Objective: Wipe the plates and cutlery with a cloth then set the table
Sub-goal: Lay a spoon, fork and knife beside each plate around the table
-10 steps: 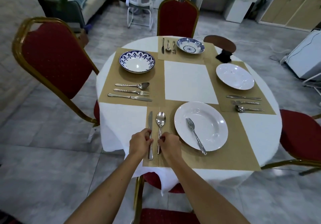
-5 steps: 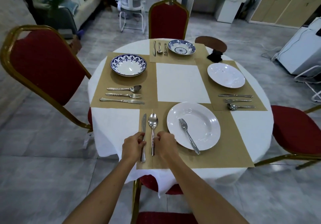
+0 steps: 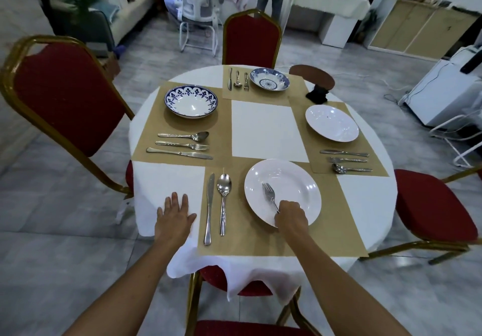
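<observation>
The round table (image 3: 365, 200) carries four tan mats (image 3: 182, 127), one per seat, with four red chairs (image 3: 65, 95) around it. The crockery comes to two white plates and two blue-patterned bowls. The near plate (image 3: 294, 176) sits at lower centre of the frame and the second plate (image 3: 331, 123) at right. One bowl (image 3: 191, 102) is at left, the other bowl (image 3: 269, 79) at the top. Each mat has one knife, one spoon and one fork, twelve pieces in all.

On the near mat (image 3: 326, 231) the knife (image 3: 210, 205) and spoon (image 3: 223, 194) lie side by side left of the plate. The fork (image 3: 268, 194) lies in the near plate, tines up-frame, and the right hand (image 3: 290, 217) curls round its handle at the plate's lower rim. The left hand (image 3: 174, 218) lies flat on the white tablecloth (image 3: 167, 179), fingers spread, just left of the near mat, holding nothing. One black cloth (image 3: 317, 94) is bunched at the table's upper right, above the second plate.
</observation>
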The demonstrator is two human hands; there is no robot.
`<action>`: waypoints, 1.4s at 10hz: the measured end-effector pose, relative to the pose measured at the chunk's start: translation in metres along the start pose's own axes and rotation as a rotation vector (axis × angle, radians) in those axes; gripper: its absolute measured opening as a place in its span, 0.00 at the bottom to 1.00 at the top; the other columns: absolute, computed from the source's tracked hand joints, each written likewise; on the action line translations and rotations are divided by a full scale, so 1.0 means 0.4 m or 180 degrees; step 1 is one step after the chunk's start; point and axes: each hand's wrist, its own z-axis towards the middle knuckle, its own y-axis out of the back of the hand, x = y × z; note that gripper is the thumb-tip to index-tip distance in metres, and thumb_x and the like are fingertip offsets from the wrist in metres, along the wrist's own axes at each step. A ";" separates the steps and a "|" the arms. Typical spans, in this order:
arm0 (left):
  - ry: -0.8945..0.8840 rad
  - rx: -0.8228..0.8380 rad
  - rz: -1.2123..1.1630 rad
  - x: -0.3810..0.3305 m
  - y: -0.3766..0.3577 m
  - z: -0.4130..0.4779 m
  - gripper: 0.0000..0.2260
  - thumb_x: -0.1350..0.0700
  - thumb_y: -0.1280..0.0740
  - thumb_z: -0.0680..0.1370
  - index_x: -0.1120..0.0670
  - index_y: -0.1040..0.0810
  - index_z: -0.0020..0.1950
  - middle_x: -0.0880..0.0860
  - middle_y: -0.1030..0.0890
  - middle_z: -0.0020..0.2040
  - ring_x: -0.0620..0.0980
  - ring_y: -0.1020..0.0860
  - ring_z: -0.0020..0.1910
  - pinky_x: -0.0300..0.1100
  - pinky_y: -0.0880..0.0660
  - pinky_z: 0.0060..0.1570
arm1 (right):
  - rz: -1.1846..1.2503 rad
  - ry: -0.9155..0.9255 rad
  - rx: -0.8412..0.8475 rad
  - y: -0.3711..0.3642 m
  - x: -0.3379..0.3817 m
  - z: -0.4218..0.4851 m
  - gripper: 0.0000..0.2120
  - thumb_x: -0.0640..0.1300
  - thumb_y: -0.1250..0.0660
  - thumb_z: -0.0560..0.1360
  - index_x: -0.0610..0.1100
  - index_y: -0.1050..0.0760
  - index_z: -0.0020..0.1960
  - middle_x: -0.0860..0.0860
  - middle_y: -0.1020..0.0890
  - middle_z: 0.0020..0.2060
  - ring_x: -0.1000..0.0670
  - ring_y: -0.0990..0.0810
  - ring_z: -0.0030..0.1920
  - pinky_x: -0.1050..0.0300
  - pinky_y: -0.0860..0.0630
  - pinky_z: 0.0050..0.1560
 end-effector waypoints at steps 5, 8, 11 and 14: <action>-0.0091 -0.0013 0.0258 0.002 -0.002 0.009 0.28 0.44 0.55 0.83 0.57 0.59 0.78 0.61 0.56 0.78 0.60 0.54 0.77 0.51 0.49 0.74 | 0.1707 0.0115 -0.0095 -0.053 0.213 -0.069 0.12 0.36 0.43 0.76 0.45 0.23 0.51 0.47 0.20 0.44 0.47 0.23 0.43 0.58 0.29 0.39; -0.0126 -0.0041 0.0287 0.003 -0.007 0.010 0.29 0.44 0.54 0.83 0.57 0.60 0.78 0.62 0.57 0.78 0.61 0.55 0.77 0.51 0.48 0.74 | 0.0580 0.0551 -0.0101 -0.088 0.211 -0.087 0.13 0.36 0.48 0.79 0.41 0.30 0.60 0.40 0.21 0.50 0.41 0.22 0.47 0.54 0.30 0.42; -0.0153 -0.0070 0.0389 0.003 -0.010 0.009 0.28 0.44 0.56 0.83 0.57 0.60 0.78 0.63 0.56 0.78 0.62 0.54 0.77 0.52 0.47 0.74 | 0.1200 0.0455 -0.0168 -0.109 0.207 -0.087 0.11 0.39 0.50 0.81 0.42 0.29 0.54 0.41 0.21 0.50 0.43 0.26 0.43 0.61 0.34 0.38; -0.0150 -0.0095 0.0394 0.001 -0.009 0.007 0.28 0.44 0.56 0.83 0.57 0.60 0.78 0.63 0.56 0.78 0.61 0.54 0.77 0.51 0.47 0.74 | -0.0327 0.1127 -0.0209 -0.127 0.170 -0.096 0.25 0.28 0.41 0.76 0.37 0.39 0.72 0.41 0.30 0.65 0.44 0.24 0.59 0.52 0.24 0.56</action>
